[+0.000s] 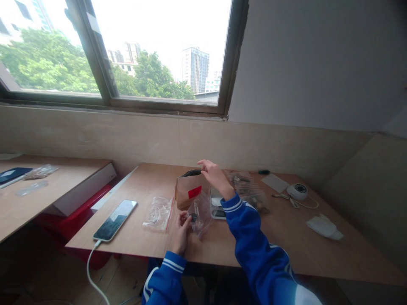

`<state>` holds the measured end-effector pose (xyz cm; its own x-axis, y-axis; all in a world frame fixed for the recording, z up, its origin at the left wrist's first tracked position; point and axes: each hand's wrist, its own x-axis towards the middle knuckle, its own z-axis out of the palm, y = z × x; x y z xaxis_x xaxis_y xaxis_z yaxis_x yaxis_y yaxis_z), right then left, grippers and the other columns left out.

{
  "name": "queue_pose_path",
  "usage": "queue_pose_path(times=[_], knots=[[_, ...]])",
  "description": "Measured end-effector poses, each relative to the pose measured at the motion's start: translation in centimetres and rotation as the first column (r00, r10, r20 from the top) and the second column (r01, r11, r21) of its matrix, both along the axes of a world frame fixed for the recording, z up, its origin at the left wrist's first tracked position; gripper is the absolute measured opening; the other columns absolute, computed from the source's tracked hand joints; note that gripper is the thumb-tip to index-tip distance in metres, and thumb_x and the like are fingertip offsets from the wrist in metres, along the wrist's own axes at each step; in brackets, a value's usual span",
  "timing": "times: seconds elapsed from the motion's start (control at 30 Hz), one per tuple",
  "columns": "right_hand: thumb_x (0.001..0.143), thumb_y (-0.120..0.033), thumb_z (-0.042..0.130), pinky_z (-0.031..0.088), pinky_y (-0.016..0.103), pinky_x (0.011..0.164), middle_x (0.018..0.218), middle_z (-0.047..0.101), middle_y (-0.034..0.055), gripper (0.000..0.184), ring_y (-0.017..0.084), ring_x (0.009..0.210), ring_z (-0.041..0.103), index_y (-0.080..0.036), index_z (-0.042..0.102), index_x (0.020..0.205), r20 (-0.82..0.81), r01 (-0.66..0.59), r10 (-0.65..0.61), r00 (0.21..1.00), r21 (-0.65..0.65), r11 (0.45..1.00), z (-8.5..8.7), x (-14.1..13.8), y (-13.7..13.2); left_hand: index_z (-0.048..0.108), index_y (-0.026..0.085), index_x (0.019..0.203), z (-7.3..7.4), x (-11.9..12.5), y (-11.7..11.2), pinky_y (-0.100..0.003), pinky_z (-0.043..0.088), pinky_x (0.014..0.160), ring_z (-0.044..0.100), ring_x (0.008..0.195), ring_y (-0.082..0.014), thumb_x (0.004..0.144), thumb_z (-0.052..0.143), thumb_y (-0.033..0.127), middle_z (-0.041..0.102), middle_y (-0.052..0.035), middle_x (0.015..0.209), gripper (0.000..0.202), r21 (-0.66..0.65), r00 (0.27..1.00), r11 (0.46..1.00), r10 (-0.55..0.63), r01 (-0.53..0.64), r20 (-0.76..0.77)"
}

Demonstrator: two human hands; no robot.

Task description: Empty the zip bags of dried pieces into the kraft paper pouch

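My left hand [181, 232] rests on the wooden table [143, 237] near its front edge, fingers pinched on a small clear plastic bag [201, 216] with a dark item in it. My right hand [215, 177] is raised over the open top of a brown paper bag [187, 192] with a red label; its fingers are bent at the bag's rim, and I cannot make out anything in them. Behind the clear bag, under my right wrist, sits a small digital scale [216, 206]. Both sleeves are blue with white stripes.
Left of my hands lie another clear bag [158, 213] and a phone [115, 220] on a white cable. More clear bags [251, 191], a white round device [297, 191] with cord, a card [275, 183] and a white wad [324, 227] lie right. A second table [47, 190] stands left.
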<state>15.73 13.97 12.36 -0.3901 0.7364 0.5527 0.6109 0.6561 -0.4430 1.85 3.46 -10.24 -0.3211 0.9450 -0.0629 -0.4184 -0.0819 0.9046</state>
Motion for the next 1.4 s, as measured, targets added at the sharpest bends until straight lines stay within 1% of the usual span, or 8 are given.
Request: queue_pose_path(times=[0.17, 0.37, 0.43, 0.57, 0.7, 1.03, 1.23, 1.4], knots=[[0.087, -0.020, 0.047, 0.047, 0.029, 0.077, 0.094, 0.066, 0.0043, 0.021, 0.016, 0.080, 0.061, -0.020, 0.062, 0.102, -0.234, 0.006, -0.017, 0.972, -0.050, 0.999, -1.4, 1.9, -1.8, 0.061, 0.017, 0.102, 1.1, 0.1, -0.4, -0.027, 0.049, 0.068, 0.063, 0.085, -0.0191, 0.063, 0.076, 0.042, 0.065, -0.0040, 0.090, 0.048, -0.019, 1.000, 1.000, -0.020, 0.020, 0.002], [0.080, -0.030, 0.046, 0.051, 0.034, 0.067, 0.088, 0.065, 0.0079, 0.018, 0.019, 0.069, 0.062, -0.019, 0.058, 0.087, -0.548, 0.291, -0.454, 0.702, -0.361, 0.886, -11.6, 5.8, -4.8, 0.066, 0.019, 0.105, 1.1, 0.1, -0.3, -0.032, 0.052, 0.079, 0.064, 0.098, -0.0232, 0.065, 0.075, 0.042, 0.068, -0.0079, 0.107, 0.047, 0.004, 0.995, 0.996, -0.089, 0.089, 0.048], [0.074, -0.034, 0.053, 0.052, 0.034, 0.059, 0.080, 0.066, 0.0077, 0.016, 0.019, 0.059, 0.061, -0.020, 0.057, 0.078, -0.570, 0.222, -0.534, 0.624, -0.526, 0.821, -15.1, 6.3, -6.3, 0.067, 0.019, 0.105, 0.9, 0.0, -0.2, -0.032, 0.051, 0.081, 0.064, 0.098, -0.0227, 0.065, 0.075, 0.042, 0.069, -0.0080, 0.107, 0.046, 0.010, 0.994, 0.996, -0.091, 0.090, 0.061], [0.070, -0.040, 0.064, 0.053, 0.037, 0.069, 0.076, 0.070, 0.0076, 0.022, 0.023, 0.071, 0.065, -0.019, 0.065, 0.074, -0.624, -0.110, -0.384, 0.680, -0.606, 0.788, -18.2, 5.4, -8.8, 0.068, 0.018, 0.104, 0.9, 0.0, -0.2, -0.033, 0.050, 0.083, 0.065, 0.096, -0.0219, 0.067, 0.075, 0.041, 0.070, -0.0086, 0.104, 0.045, 0.021, 0.990, 0.991, -0.135, 0.134, 0.038], [0.068, -0.046, 0.072, 0.053, 0.038, 0.073, 0.094, 0.071, 0.0104, 0.038, 0.025, 0.081, 0.067, -0.016, 0.068, 0.091, -0.649, -0.258, -0.325, 0.688, -0.637, 0.726, -17.9, 3.1, -9.5, 0.067, 0.019, 0.104, 0.8, 0.2, -0.5, -0.034, 0.049, 0.087, 0.064, 0.099, -0.0221, 0.070, 0.073, 0.040, 0.070, -0.0069, 0.102, 0.041, 0.055, 0.989, 0.988, -0.142, 0.144, -0.030], [0.073, -0.042, 0.069, 0.050, 0.037, 0.078, 0.082, 0.071, 0.0074, 0.026, 0.023, 0.079, 0.066, -0.017, 0.069, 0.077, -0.553, -0.241, -0.170, 0.815, -0.591, 0.770, -17.1, 2.2, -9.7, 0.067, 0.017, 0.093, 2.6, 0.6, -2.6, -0.034, 0.052, 0.081, 0.064, 0.089, -0.0210, 0.068, 0.074, 0.040, 0.069, -0.0059, 0.091, 0.034, 0.047, 0.992, 0.998, -0.031, 0.037, -0.120], [0.077, -0.040, 0.065, 0.049, 0.032, 0.071, 0.081, 0.068, 0.0037, 0.021, 0.019, 0.073, 0.062, -0.019, 0.069, 0.078, -0.365, 0.000, -0.175, 0.914, -0.432, 0.902, -9.2, 6.6, -8.1, 0.065, 0.016, 0.090, 4.2, -2.4, -3.5, -0.030, 0.052, 0.072, 0.061, 0.084, -0.0190, 0.066, 0.075, 0.043, 0.066, -0.0046, 0.089, 0.037, 0.036, 0.979, 0.990, 0.138, -0.134, -0.152], [0.088, -0.035, 0.055, 0.048, 0.029, 0.075, 0.090, 0.064, 0.0036, 0.020, 0.016, 0.079, 0.060, -0.020, 0.067, 0.089, -0.301, 0.001, -0.035, 0.953, -0.113, 0.994, -2.2, 4.0, -3.7, 0.063, 0.017, 0.092, 4.9, -2.7, -4.1, -0.031, 0.052, 0.076, 0.062, 0.085, -0.0182, 0.066, 0.075, 0.044, 0.064, -0.0035, 0.091, 0.040, 0.049, 0.975, 0.986, 0.167, -0.161, -0.149]])
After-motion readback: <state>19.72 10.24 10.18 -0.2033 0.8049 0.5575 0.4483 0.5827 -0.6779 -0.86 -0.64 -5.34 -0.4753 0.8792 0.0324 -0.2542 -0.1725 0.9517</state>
